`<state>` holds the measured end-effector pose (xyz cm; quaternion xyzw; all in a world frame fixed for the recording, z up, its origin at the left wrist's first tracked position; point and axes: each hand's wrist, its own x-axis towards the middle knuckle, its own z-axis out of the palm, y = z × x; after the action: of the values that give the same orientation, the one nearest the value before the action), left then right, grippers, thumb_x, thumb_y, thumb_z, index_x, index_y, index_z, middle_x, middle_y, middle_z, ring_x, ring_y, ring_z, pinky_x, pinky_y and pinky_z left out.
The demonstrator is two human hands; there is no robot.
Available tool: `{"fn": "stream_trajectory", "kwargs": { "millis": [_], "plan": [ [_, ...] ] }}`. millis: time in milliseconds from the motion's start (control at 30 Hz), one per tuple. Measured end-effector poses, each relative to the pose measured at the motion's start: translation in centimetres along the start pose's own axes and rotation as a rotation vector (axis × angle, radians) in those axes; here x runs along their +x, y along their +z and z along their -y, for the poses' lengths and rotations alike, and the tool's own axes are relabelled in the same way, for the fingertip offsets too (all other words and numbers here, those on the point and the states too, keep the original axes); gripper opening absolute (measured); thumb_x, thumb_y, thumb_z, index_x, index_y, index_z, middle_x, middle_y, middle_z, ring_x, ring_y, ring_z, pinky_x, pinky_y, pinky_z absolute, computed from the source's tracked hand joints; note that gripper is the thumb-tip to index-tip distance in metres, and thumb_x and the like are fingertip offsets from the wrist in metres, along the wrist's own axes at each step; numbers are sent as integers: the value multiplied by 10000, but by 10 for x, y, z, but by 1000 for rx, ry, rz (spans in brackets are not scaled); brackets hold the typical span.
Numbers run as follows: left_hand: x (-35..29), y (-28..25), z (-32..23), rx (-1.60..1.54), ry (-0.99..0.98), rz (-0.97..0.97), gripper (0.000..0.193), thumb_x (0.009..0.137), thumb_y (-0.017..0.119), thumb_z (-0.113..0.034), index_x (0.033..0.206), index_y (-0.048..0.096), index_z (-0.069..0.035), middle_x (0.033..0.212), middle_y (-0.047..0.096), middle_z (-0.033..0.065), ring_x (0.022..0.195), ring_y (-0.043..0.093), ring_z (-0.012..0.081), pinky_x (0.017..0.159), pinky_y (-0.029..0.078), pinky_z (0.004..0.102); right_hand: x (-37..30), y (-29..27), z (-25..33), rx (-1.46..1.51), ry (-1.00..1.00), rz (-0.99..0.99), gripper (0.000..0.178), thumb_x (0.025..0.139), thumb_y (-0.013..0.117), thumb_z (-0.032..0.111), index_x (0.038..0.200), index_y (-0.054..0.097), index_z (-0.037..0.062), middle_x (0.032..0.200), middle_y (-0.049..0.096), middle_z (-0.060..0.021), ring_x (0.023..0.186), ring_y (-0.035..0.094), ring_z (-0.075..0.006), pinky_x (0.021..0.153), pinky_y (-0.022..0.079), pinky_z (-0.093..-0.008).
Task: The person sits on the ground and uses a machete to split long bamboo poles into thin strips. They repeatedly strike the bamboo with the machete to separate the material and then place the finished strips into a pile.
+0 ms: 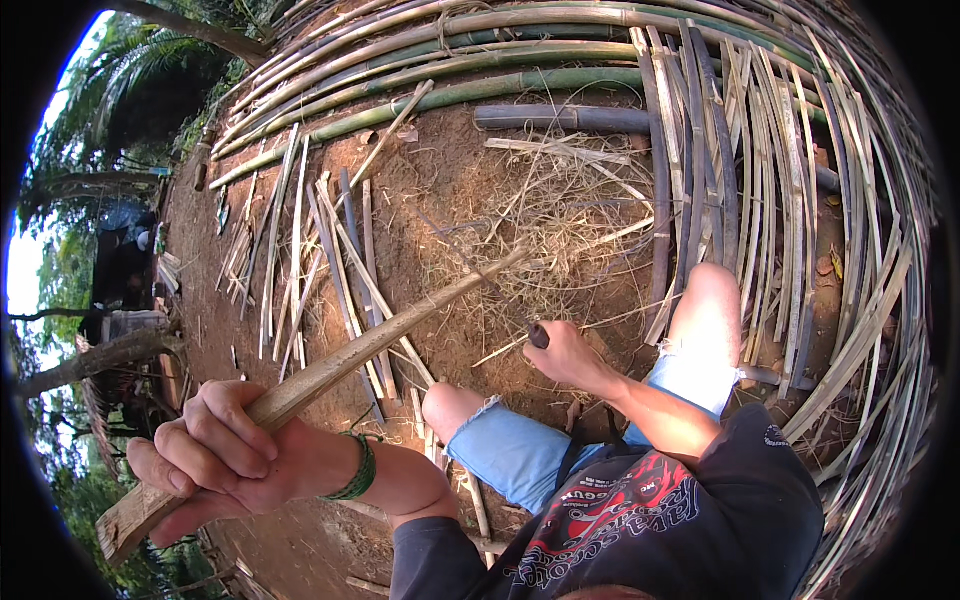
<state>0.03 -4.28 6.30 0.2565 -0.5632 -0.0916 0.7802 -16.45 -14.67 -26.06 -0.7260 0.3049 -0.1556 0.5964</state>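
Observation:
My left hand, with a green woven band at its wrist, is wrapped round the thick near end of a long, pale wooden stick. The stick slants away to the right and tapers toward its far tip. In my right hand is the dark handle of a long knife. Its thin blade, seen nearly edge-on, points up and left and crosses the stick near the tip. Whether blade and stick touch I cannot tell. Curly shavings lie on the ground beyond them.
Long bamboo poles lie across the far side. Split bamboo strips are laid out at the right, and more slats lie on bare soil at the left. My bent knees frame the working area. Trees stand far left.

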Motion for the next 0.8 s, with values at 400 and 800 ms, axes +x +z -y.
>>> {"fn": "stream_trajectory", "kwargs": {
  "millis": [400,800],
  "plan": [
    [-6,-2,-5,42,6,-63,424,893,654,-484,816,519,-90,561,480,-43,365,360,46,399,323,188,24,15,-88,-65,184,35,269,787,652,191,668,560,-32,568,562,-182,504,533,-323,547,437,-443],
    [-8,-8,-7,61,21,-65,453,917,593,-527,838,512,-88,550,468,-38,356,359,45,381,328,191,33,21,-140,-42,424,45,289,786,676,214,689,559,-32,581,557,-151,551,546,-240,578,441,-428]
  ]
}}
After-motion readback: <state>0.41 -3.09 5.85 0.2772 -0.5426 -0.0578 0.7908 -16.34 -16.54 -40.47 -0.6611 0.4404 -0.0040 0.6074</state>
